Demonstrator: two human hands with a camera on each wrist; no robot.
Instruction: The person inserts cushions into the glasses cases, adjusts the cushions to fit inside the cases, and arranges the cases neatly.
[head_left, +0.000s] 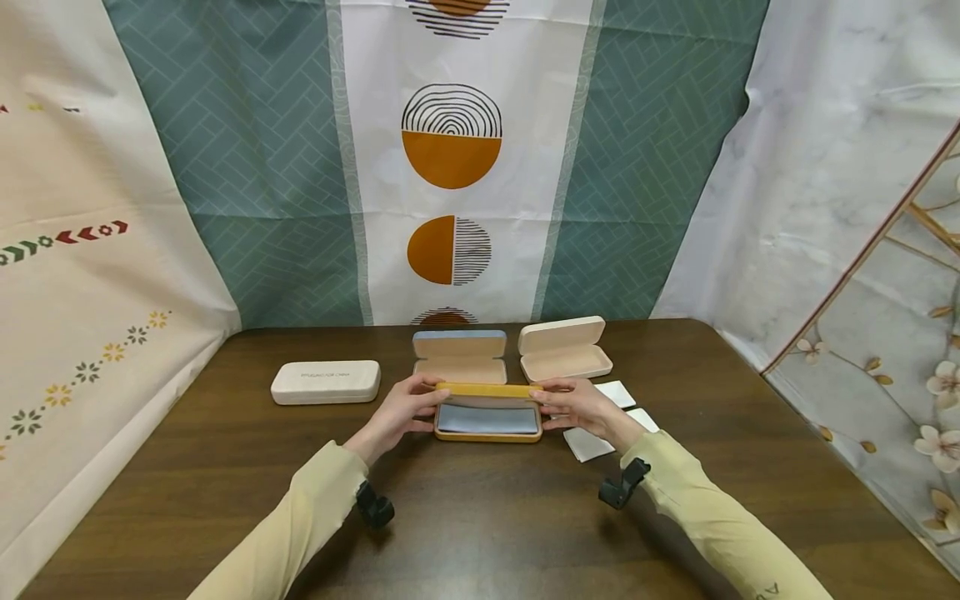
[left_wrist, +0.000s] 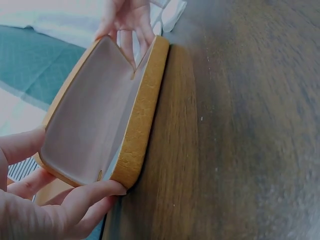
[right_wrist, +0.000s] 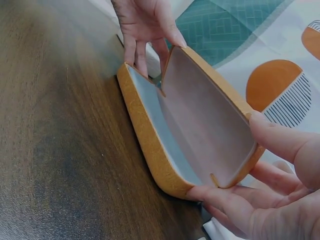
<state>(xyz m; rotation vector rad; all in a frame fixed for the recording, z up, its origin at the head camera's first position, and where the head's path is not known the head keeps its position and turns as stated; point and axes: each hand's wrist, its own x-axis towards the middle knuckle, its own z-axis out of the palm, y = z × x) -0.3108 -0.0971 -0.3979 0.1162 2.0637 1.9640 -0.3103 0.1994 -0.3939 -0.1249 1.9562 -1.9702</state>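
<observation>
A mustard-yellow glasses case [head_left: 487, 437] stands on the table with its lid partly raised. Inside its base lies a folded light-blue cloth [head_left: 487, 419]. My left hand [head_left: 403, 408] grips the case's left end, thumb on the lid's edge and fingers at the base. At the other end my right hand [head_left: 581, 406] holds it the same way. Both wrist views show the pale lining of the lid [left_wrist: 87, 115] and the cloth's blue edge [right_wrist: 155, 110] along the base.
Behind the yellow case stand an opened blue case [head_left: 459, 345] and an opened cream case [head_left: 566, 354]. A closed white case [head_left: 326, 383] lies to the left. White cloth pieces [head_left: 588, 444] lie under and beside the right hand. A fabric backdrop [head_left: 285, 167] hangs at the table's far edge.
</observation>
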